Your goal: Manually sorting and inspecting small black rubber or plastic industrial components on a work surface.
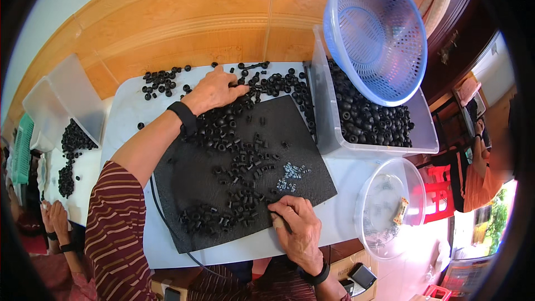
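Observation:
A dark mat (184, 173) lies at an angle on the white table, with many small black knobbed parts (239, 161) scattered over it. My left hand (214, 90) reaches over the far edge of the mat into a loose pile of these parts, its fingers stretched and slightly apart. At the mat's near edge, my right hand (298, 228) has thumb and fingers pressed together beside a cluster of parts; whatever lies between the fingertips is hidden. Just beyond it, small silvery pieces (292, 175) sit in a little group on the mat.
At the right, a clear bin (379, 149) holds many black parts, with a blue perforated basket (340, 33) tilted over it. A round clear tub (365, 212) stands nearer. A cable (161, 212) runs by the mat. Another person's hands (57, 220) are at the far left.

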A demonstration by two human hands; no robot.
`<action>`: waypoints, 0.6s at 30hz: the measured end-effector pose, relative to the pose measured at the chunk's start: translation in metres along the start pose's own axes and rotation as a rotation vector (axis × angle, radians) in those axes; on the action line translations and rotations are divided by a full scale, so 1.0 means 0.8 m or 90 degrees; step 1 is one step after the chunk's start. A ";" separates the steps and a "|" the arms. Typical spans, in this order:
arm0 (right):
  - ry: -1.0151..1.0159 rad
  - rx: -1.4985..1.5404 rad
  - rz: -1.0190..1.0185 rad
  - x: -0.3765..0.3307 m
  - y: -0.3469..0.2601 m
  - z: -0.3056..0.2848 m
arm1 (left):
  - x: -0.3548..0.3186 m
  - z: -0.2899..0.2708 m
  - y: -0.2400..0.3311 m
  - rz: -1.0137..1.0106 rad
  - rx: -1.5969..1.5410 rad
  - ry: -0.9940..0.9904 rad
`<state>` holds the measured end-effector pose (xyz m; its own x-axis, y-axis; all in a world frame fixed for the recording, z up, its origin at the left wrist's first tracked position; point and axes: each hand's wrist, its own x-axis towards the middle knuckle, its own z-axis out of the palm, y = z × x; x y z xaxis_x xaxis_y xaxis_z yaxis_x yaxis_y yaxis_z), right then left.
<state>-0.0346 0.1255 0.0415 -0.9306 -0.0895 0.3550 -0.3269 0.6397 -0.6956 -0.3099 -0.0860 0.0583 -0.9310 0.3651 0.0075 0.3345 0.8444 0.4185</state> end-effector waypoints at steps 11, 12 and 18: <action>0.051 -0.014 -0.037 -0.003 0.000 0.003 | -0.069 0.003 0.013 0.062 0.040 0.036; 0.043 0.001 -0.028 -0.003 0.000 0.003 | -0.080 -0.003 0.025 0.044 0.043 0.012; 0.039 0.004 -0.013 -0.006 0.004 0.000 | -0.113 -0.010 0.074 0.131 -0.029 -0.045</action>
<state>-0.0309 0.1281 0.0374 -0.9115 -0.0554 0.4075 -0.3475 0.6338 -0.6910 -0.2072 -0.0725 0.0899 -0.8306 0.5559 0.0342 0.5082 0.7314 0.4548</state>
